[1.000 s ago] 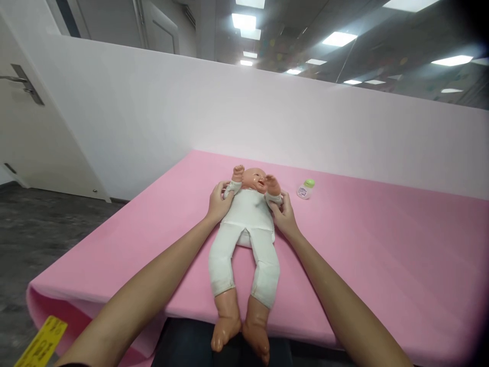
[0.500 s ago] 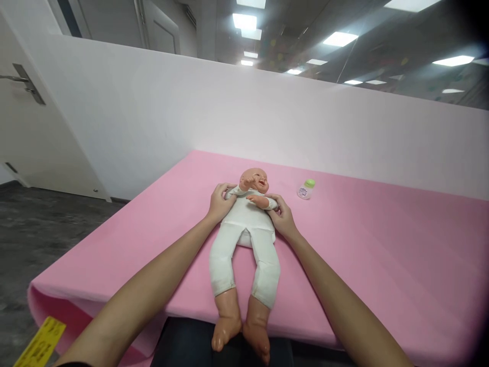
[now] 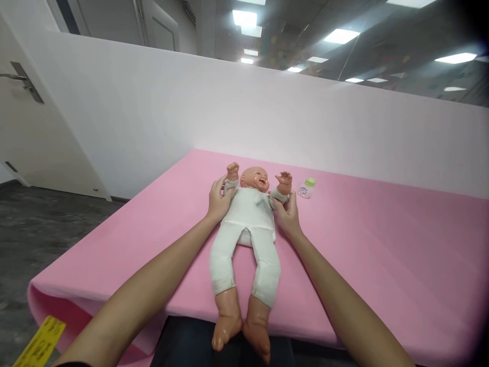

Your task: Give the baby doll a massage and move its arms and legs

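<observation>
A baby doll in a white suit lies on its back on the pink mat, head away from me, bare feet over the near edge. My left hand grips the doll's arm on the left side. My right hand grips the arm on the right side. Both doll arms are spread out and raised beside its head.
A small bottle with a green cap lies on the mat just right of the doll's raised hand. A white partition wall stands behind the mat. A door is at the left, and a yellow tag at the mat's near left corner.
The doll's arms were folded across its chest half a second ago; both hands have now spread them outward and up beside the head.
</observation>
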Demonstrator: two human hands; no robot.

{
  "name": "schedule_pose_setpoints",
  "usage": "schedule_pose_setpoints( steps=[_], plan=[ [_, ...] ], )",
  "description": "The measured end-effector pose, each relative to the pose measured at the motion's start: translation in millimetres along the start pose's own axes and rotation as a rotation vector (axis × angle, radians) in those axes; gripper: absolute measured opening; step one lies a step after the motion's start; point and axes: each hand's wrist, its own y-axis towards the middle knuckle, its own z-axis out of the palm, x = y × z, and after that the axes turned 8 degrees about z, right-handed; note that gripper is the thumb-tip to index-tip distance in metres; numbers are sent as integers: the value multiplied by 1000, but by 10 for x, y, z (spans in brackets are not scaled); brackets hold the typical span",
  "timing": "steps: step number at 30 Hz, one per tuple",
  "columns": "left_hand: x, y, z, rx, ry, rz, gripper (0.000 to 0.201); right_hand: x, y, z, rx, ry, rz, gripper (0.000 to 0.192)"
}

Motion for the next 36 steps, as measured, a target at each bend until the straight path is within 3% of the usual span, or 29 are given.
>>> schedule_pose_setpoints(
  steps=[7, 17, 24, 36],
  plan=[
    [85, -25, 28, 145, 67, 82, 57, 123, -38, 34, 129, -146, -148, 32],
    [50, -57, 14, 118, 115, 115, 49, 93, -34, 55, 126, -150, -104, 32],
    [-46, -50, -42, 135, 183, 218, 43, 90, -33, 82, 145, -118, -113, 33],
    [-99, -56, -81, 119, 66, 134, 34, 173, -31, 128, 107, -73, -45, 34]
  ],
)
